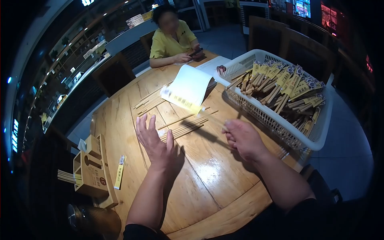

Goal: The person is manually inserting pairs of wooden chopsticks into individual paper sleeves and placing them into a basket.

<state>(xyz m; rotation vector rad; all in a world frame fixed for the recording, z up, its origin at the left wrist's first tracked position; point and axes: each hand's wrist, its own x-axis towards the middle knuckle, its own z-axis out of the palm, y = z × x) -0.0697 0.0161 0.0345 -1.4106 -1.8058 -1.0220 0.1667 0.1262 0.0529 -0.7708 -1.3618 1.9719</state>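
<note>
My right hand [244,138] grips the bare ends of chopsticks, blurred by motion, whose other ends sit in a yellow paper sleeve [183,101]. My left hand [154,139] is raised over the table with its fingers apart and holds nothing. Beyond it, loose wooden chopsticks [186,129] lie in a small group on the round wooden table [210,183]; further loose chopsticks [150,102] lie farther back. To the right stands a white plastic basket [270,121], holding many chopsticks in yellow paper sleeves [292,81].
An open paper booklet [192,81] lies near the basket. At left are a wooden caddy [93,177] with chopsticks, one sleeved set [120,174] and a dark jar [96,220]. Across the table sits a person in yellow [172,42], holding a phone.
</note>
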